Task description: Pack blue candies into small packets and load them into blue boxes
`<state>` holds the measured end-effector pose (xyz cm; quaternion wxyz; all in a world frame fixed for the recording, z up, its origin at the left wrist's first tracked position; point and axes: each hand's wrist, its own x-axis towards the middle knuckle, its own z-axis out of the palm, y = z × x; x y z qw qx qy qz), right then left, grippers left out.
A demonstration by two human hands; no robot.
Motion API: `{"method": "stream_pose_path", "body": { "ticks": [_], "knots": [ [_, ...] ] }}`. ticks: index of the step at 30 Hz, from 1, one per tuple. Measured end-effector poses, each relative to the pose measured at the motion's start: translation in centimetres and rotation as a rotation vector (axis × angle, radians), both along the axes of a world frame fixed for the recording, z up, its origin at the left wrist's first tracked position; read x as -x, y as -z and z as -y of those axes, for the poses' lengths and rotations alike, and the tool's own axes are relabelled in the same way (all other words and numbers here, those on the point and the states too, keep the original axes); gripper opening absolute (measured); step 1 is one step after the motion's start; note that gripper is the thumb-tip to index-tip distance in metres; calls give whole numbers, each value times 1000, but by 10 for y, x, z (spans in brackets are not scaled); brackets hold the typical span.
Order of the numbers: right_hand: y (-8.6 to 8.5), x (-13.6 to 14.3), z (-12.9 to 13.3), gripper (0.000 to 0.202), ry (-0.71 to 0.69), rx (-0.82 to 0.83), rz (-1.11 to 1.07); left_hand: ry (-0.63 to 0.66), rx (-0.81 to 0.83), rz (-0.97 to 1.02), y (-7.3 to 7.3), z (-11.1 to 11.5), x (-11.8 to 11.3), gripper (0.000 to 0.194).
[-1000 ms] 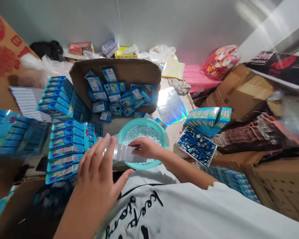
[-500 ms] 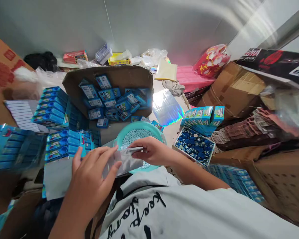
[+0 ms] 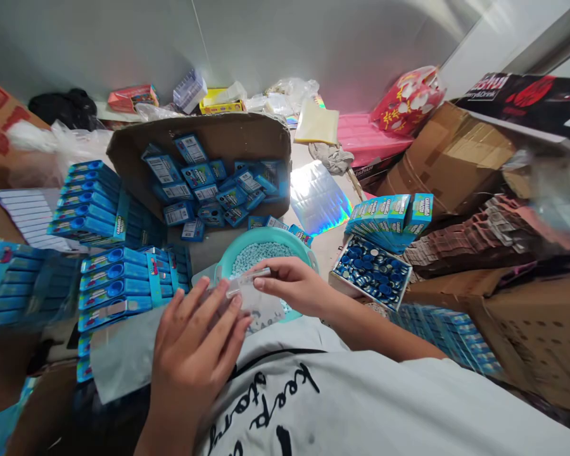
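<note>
My right hand [image 3: 294,285] pinches the edge of a clear plastic piece [image 3: 247,278] over a turquoise bowl [image 3: 311,256]. Small pale blue pellets [image 3: 261,253] fill the bowl. My left hand [image 3: 197,342] lies palm down against the plastic, its fingers stretched out and close together; the underside of this hand is hidden. A translucent sheet [image 3: 123,361] sticks out to the left of that hand. Blue packs [image 3: 116,278] are stacked beside it.
A cardboard box [image 3: 137,133] behind the bowl holds many small blue boxes [image 3: 199,174]. On the right stand a tray of blue-and-silver caps [image 3: 370,269] and a row of blue cartons [image 3: 382,218]. Brown cartons [image 3: 456,158] and a silvery sheet [image 3: 318,196] lie farther back.
My left hand has moved right and turned, and its fingers have come closer together. The plastic in my right hand has tilted. The translucent sheet on the left has shifted.
</note>
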<state>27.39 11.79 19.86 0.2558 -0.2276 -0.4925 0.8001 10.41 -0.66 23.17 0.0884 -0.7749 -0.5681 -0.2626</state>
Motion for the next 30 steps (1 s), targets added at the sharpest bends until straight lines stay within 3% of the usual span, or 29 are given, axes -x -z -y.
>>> {"method": "stream_pose_path", "body": {
  "ticks": [4, 6, 10, 13, 19, 23, 30],
  "knots": [
    [12, -2, -11, 30, 214, 101, 17, 117, 167, 122, 11, 16, -7, 30],
    [18, -4, -14, 28, 257, 106, 27, 99, 177, 176, 13, 20, -7, 31],
    [14, -7, -5, 24, 175, -12, 65, -60, 4, 111, 7, 11, -2, 52],
    [-1, -3, 9, 19, 96, -139, 114, -91, 39, 37, 4, -1, 4, 61],
    [-20, 6, 26, 20, 136, -166, 120, 13, -21, -11, 13, -1, 14, 55],
    [-21, 9, 28, 20, 115, -178, 129, 21, -66, 21, 14, 6, 20, 49],
    [-18, 10, 25, 25, -2, -219, 166, -55, 43, 161, 9, 12, 16, 31]
  ]
}}
